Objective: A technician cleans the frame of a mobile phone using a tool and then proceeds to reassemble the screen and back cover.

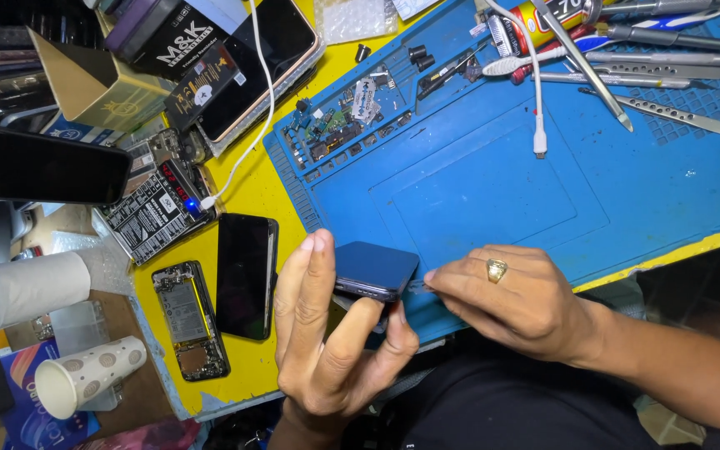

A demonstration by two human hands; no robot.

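1. Left hand (pixel 327 333) grasping phone (pixel 375 270): fingers up along its near-left edge, thumb hooked under its near side.
2. Phone dark blue, back up, tilted, held over near edge of blue mat (pixel 493 183).
3. Right hand (pixel 510 296) pinched shut, fingertips at right edge of phone; thin tool possibly between them, too small to tell. Gold ring (pixel 496 268) on one finger.
4. Black phone (pixel 245 275) lying screen-up on yellow table (pixel 247 187), just left of mat.
5. Opened phone (pixel 190 318) with bare internals, left of black phone, well off mat.
6. Small circuit parts (pixel 327 129) in tray slots at far-left corner of mat.
7. White cable end (pixel 539 142) resting on mat, far of centre.
8. Tweezers (pixel 677 117) and other metal tools along far-right part of mat.
9. Paper cup (pixel 85 375) on its side and paper roll (pixel 27 287), far left of mat, beyond table edge.
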